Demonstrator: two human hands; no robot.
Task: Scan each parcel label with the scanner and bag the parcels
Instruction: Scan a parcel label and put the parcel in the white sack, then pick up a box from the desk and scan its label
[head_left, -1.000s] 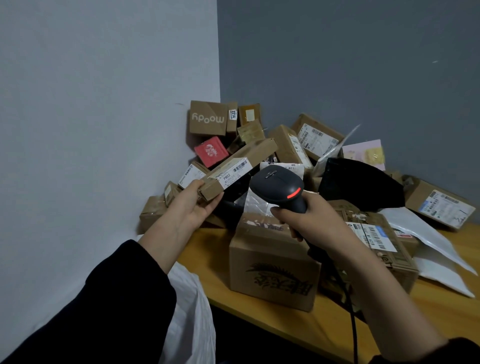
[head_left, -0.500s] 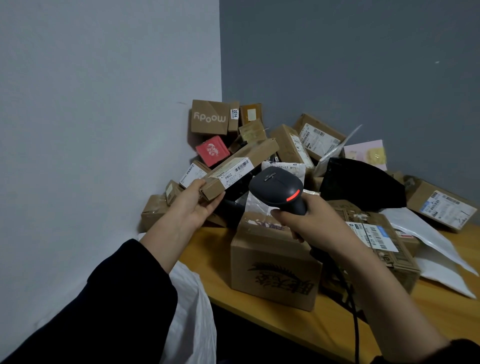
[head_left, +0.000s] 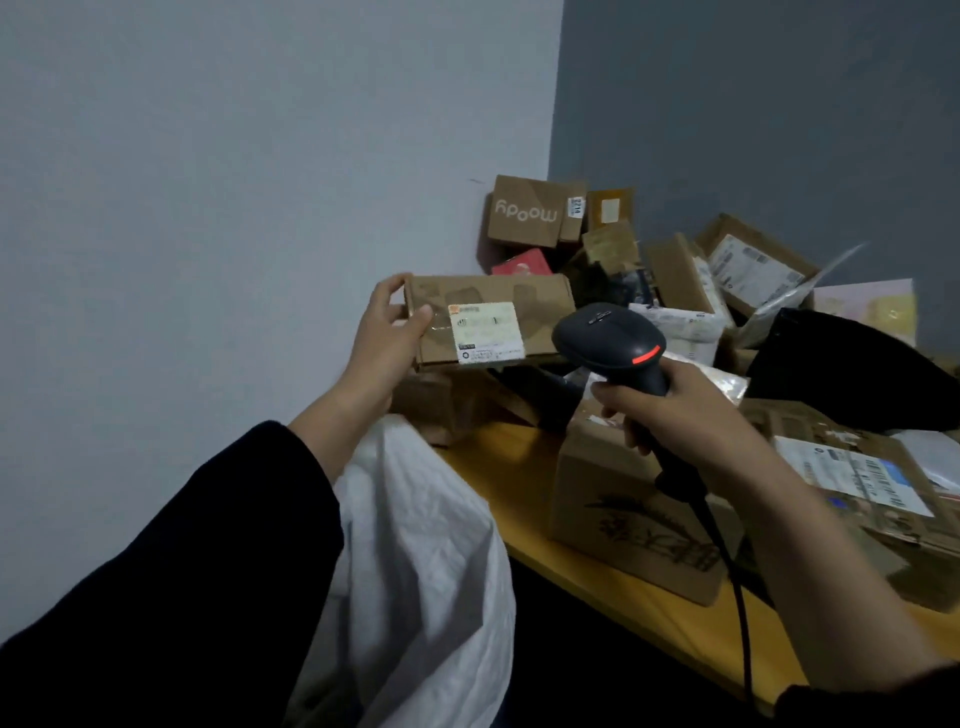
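My left hand (head_left: 382, 343) grips the left end of a long flat cardboard parcel (head_left: 530, 304), held up level in front of the pile with its white label (head_left: 485, 332) facing me. My right hand (head_left: 670, 410) holds a black handheld scanner (head_left: 608, 340) by the handle; a red light glows on its head, which sits just right of the label and points toward the parcel. The scanner's black cable hangs down past my right forearm. A white bag (head_left: 415, 571) stands open below my left forearm, at the table's left end.
A heap of cardboard parcels (head_left: 524, 213) fills the corner on the wooden table (head_left: 519, 488). A brown printed box (head_left: 634, 525) stands near the table's front edge, a labelled box (head_left: 862, 478) to its right, a black bag (head_left: 841, 364) behind. A white wall is on the left.
My left hand has lifted the long parcel off the pile and turned it level, label toward me. The scanner head has swung toward that label. The view has come closer.
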